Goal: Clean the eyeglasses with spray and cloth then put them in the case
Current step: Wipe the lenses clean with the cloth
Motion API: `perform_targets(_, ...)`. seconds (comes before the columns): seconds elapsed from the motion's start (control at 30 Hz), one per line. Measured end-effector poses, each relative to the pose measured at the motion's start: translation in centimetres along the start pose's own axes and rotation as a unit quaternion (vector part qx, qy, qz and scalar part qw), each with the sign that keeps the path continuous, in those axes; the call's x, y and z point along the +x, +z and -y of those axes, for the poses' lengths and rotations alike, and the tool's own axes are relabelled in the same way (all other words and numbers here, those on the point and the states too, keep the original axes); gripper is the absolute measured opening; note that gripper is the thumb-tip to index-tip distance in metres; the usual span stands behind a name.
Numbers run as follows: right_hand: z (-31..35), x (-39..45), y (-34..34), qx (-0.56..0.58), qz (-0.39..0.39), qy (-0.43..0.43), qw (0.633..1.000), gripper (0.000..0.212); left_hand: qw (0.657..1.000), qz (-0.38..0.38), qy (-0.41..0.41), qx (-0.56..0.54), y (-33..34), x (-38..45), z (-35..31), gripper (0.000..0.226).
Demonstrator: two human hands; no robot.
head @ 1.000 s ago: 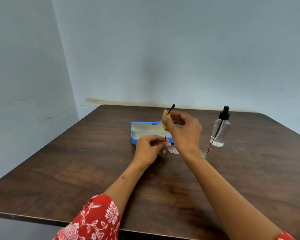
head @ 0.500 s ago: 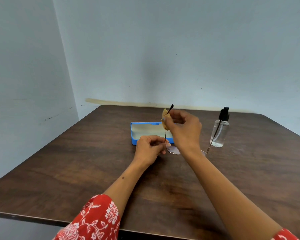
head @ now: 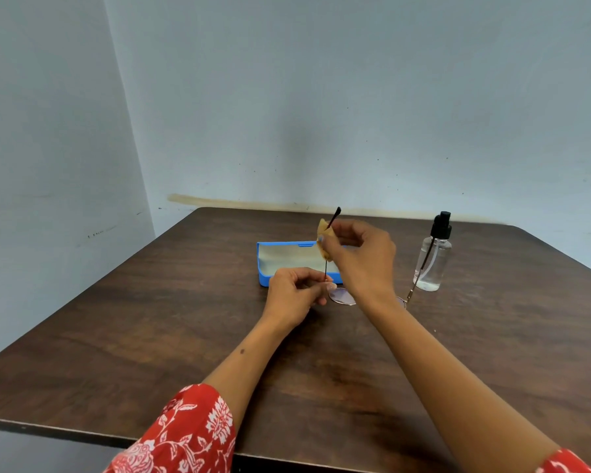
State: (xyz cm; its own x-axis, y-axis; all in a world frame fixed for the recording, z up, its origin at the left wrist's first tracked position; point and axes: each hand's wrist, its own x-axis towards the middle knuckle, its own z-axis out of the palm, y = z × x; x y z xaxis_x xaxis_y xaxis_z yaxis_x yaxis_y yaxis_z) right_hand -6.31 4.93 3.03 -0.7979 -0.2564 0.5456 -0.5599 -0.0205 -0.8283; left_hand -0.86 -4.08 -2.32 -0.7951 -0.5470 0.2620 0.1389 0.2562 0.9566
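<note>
Eyeglasses [head: 341,296] I keep low over the tabletop [head: 151,336]; my left hand [head: 296,295] pinches the hinge steady while my right hand [head: 359,257] rubs cloth [head: 322,238] along the raised temple.

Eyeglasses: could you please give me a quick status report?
Left hand pinching eyeglasses at the hinge; right hand gripping cloth around the raised temple arm. Case open behind. Spray bottle upright, clear of the hands.
</note>
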Motion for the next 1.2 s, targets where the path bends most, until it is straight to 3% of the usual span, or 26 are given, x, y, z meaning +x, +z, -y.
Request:
perform_targets(0.2,-2.1,-1.8,-0.1,-0.068,0.039,0.021,0.997,0.003,0.999,0.006,0.024,0.035,-0.2,-0.1,0.0,0.031)
perform_targets(0.53,1.0,-0.1,-0.1,-0.006,-0.029,-0.006,1.0,0.006,1.0,0.013,0.006,0.0,0.0,0.2,0.3,0.005)
perform_targets(1.03,5.6,0.0,-2.5,0.111,-0.061,-0.054,0.991,0.004,1.0,0.004,0.01,0.006,0.0,0.5,0.7,0.01)
perform_targets(1.1,5.8,-0.6,-4.3,0.062,-0.039,-0.052,0.996,0.006,1.0,-0.002,0.013,0.003,-0.1,0.5,0.7,0.01)
perform_targets(1.2,4.7,-1.9,-8.0,-0.176,0.057,0.007,0.983,0.013,1.0,-0.009,0.013,0.006,0.0,0.6,0.7,0.008)
